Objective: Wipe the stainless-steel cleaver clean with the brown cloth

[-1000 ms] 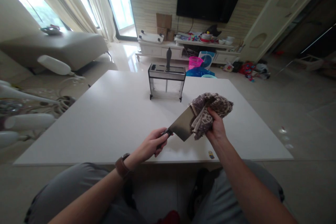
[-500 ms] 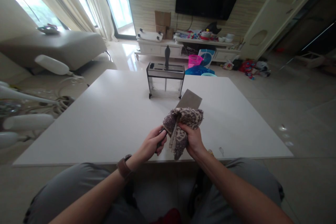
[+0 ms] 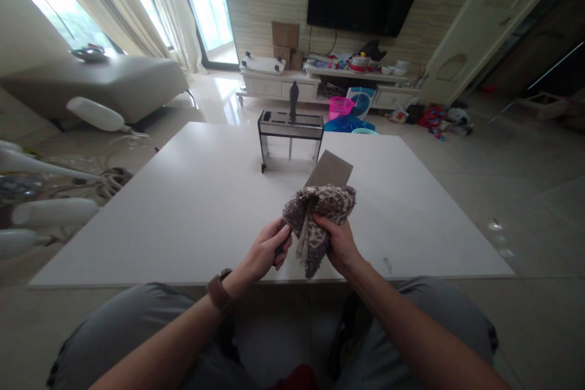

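My left hand (image 3: 270, 245) is closed around the dark handle of a cleaver (image 3: 329, 169), whose broad grey blade points away from me, up and to the right. A brown-and-beige patterned cloth (image 3: 320, 207) is wrapped over the middle of the blade, hiding part of it. My right hand (image 3: 339, 242) grips the cloth from the right, thumb on top. Beyond the blade, a knife block (image 3: 290, 128) with clear sides stands on the white table (image 3: 183, 207). One dark-handled knife (image 3: 293, 97) is upright in it.
White lamp-like pieces with cables (image 3: 55, 213) lie left of the table. Behind it stand a pink basket (image 3: 340, 107) and a low TV cabinet (image 3: 274, 86) with clutter on top. A grey bench (image 3: 105, 82) is at the far left. My knees are under the near edge.
The cloth and blade shift very slightly, with a little more blade showing beyond the cloth. Both hands keep their holds. The whole view has moved a little.
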{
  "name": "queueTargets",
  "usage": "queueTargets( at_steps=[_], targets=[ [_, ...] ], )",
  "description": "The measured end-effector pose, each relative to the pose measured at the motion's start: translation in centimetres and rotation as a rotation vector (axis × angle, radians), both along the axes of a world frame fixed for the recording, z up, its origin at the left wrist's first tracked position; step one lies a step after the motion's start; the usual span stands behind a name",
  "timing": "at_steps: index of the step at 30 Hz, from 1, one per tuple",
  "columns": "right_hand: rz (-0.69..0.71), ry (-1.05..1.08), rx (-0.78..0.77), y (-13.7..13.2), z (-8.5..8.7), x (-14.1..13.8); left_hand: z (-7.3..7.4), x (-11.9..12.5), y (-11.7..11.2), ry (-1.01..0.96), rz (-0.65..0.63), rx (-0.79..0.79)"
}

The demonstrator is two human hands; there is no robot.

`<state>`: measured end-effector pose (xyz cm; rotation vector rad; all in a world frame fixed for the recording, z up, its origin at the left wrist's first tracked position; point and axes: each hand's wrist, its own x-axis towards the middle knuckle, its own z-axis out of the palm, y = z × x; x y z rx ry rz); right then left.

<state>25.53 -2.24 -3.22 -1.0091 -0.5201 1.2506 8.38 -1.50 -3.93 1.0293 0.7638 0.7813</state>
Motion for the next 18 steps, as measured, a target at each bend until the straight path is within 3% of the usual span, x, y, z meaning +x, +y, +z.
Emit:
queueTargets(
  at_steps=[6, 13, 18],
  targets=[
    [-0.029, -0.072, -0.032, -0.4, -0.8, -0.7, -0.7, 1.1, -0.8, 0.008, 0.036, 0.004],
    [-0.066, -0.197, -0.044, 0.4, 0.9, 0.8, 0.8, -0.9, 1.1, 0.062, 0.012, 0.05],
    [-0.131, -0.078, -0.005, 0.9, 1.3, 1.9, 0.4, -1.3, 1.1, -0.016, 0.046, 0.03]
  ],
)
